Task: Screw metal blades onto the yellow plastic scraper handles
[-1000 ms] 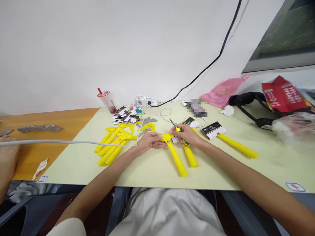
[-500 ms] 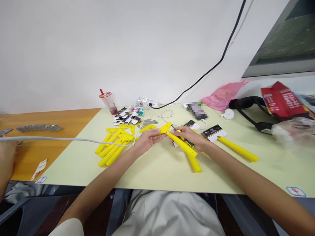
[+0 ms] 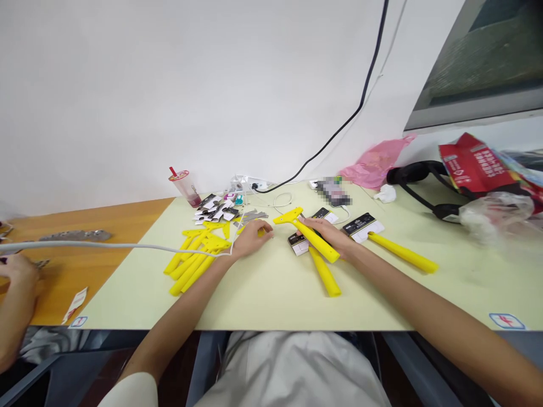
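My right hand point(image 3: 326, 230) is closed round a yellow scraper point(image 3: 316, 240), its wide head pointing up and left and its handle slanting down to the right. My left hand point(image 3: 251, 238) is apart from it, fingers curled in beside the grey blades point(image 3: 251, 217). What those fingers hold, if anything, is too small to make out. Just left of that hand lies a pile of yellow scraper parts point(image 3: 193, 268). Below my right hand is a carded scraper point(image 3: 326, 274), and another carded scraper point(image 3: 403, 252) rests to the right.
Folded black-and-white cards point(image 3: 215, 210) lie behind the pile, near a drink cup point(image 3: 186, 187). A phone point(image 3: 335, 192) on a cable, a pink bag point(image 3: 377, 164) and a black headband-like frame point(image 3: 418, 189) are along the back. Another person's hand point(image 3: 19, 277) is at far left; a grey cable point(image 3: 127, 245) crosses in front.
My left hand has let go of the scraper head and moved left towards the blades. My right hand keeps the scraper; the green-and-yellow handled screwdriver seen in it before no longer shows clearly.
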Demonstrator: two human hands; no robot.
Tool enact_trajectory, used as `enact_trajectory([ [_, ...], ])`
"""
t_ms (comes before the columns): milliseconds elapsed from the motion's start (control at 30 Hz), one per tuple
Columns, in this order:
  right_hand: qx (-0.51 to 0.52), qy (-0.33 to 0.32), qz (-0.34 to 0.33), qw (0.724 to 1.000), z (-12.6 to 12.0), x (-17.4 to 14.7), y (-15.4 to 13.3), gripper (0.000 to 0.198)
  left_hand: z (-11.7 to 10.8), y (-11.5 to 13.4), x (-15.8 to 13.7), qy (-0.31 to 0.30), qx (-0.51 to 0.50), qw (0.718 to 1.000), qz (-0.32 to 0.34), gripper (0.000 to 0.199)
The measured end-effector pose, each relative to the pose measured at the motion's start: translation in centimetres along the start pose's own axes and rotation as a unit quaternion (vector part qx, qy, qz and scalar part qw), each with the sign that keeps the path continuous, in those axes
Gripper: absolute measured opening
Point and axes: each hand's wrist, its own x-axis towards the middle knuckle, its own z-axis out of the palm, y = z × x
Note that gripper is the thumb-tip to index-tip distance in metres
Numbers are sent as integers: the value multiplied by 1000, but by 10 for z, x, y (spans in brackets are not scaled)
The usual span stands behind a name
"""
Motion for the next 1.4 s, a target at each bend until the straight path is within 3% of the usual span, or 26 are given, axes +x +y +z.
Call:
enact_trajectory([
  [167, 18, -2, -4, 1000, 4, 1, 3, 45, 4, -8, 3, -28, 87, 996, 19, 12],
  [433, 10, -68, 2, 998, 15, -7, 6, 44, 13, -21, 3, -17, 94, 995, 8, 16],
  [533, -19, -76, 3, 997, 17, -12, 3, 44, 11, -21, 1, 6, 28, 1000, -2, 13],
  [633, -27, -80, 10, 996, 18, -13, 2, 43, 0, -14, -2, 34, -103, 994, -34, 22],
  [733, -26, -88, 17, 996, 17, -12, 5, 42, -13, 1, -9, 48, -272, 958, -83, 40],
  [867, -35, -128, 17, 991, 15, -10, 10, 47, -17, 25, -20, 29, -400, 911, -95, 42],
  [1000, -93, -159, 8, 983, 19, -14, 11, 49, -8, 42, -28, -17, -447, 888, -104, 40],
  [1100, -122, -160, 7, 980, 25, -17, 9, 53, -3, 46, -32, -32, -446, 886, -125, 39],
  [1400, -156, -169, -3, 973, 27, -20, 5, 51, 5, 51, -34, 2, -433, 892, -133, 39],
])
